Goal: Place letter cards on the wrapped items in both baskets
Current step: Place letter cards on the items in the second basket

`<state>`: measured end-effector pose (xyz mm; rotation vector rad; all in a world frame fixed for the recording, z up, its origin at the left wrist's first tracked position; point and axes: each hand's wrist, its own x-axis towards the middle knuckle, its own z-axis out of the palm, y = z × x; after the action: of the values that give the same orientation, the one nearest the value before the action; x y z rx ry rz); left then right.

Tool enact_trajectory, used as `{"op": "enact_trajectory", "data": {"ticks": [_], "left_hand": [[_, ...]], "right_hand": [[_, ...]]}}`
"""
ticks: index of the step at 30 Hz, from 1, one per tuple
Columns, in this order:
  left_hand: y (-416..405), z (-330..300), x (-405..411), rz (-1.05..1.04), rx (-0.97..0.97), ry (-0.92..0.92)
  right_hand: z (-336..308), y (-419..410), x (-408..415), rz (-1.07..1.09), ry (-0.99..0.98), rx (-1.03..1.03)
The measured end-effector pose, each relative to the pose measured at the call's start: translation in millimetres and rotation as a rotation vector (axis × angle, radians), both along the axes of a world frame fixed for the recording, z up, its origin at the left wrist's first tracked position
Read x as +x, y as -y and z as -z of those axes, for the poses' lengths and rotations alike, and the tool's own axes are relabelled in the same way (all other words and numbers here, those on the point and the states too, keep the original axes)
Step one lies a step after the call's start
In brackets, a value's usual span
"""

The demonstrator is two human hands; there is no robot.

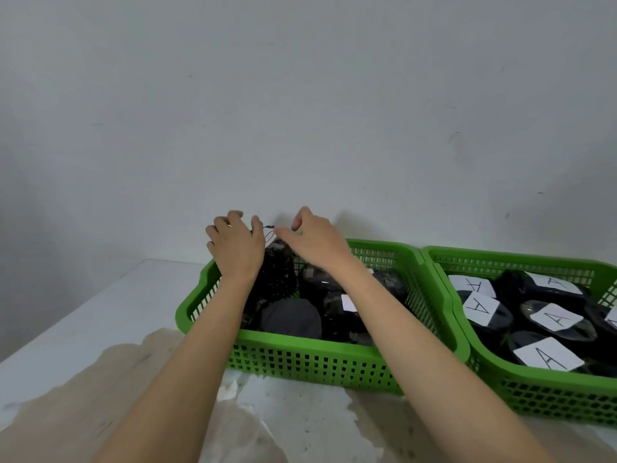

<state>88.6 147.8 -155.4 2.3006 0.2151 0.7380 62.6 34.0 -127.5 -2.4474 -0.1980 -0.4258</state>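
Observation:
Two green plastic baskets stand side by side on a white table. The left basket (310, 359) holds several dark wrapped items (329, 295); a small white card (349, 303) peeks out beside my right forearm. The right basket (547, 396) holds dark wrapped items topped with white cards marked "A" (549, 358). Both hands are raised over the far left corner of the left basket. My left hand (235, 243) grips the top of a black net-wrapped item (278, 272). My right hand (310, 237) pinches a thin dark tie (269, 228) at the item's top.
A grey-white wall rises directly behind the baskets. The table (100, 315) stretches to the left of the baskets. A brownish stain (140, 369) and crumpled clear plastic (253, 426) cover its near part.

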Motion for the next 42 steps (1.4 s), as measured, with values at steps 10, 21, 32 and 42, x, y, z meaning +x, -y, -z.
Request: {"op": "enact_trajectory", "data": {"ticks": [10,21,32,42], "left_hand": [[-35.8,-18.9,-23.6,0.274,0.067,-0.421],[-29.2,-1.6,-50.9,0.350,-0.151,-0.232],[-24.8,-15.9,-72.3,0.594,-0.164,-0.242],[-45.9,-13.2,-66.1,0.671,0.263,-0.666]], "right_hand": [[7.1,-15.4,-33.2,-0.339,-0.659,-0.709],[-0.3,-0.7,-26.6,-0.288,-0.659,-0.132],[1.1,25.2,-5.0,-0.358,-0.791,1.086],[7.7,28.9,-13.5,-0.300,-0.726,0.432]]}}
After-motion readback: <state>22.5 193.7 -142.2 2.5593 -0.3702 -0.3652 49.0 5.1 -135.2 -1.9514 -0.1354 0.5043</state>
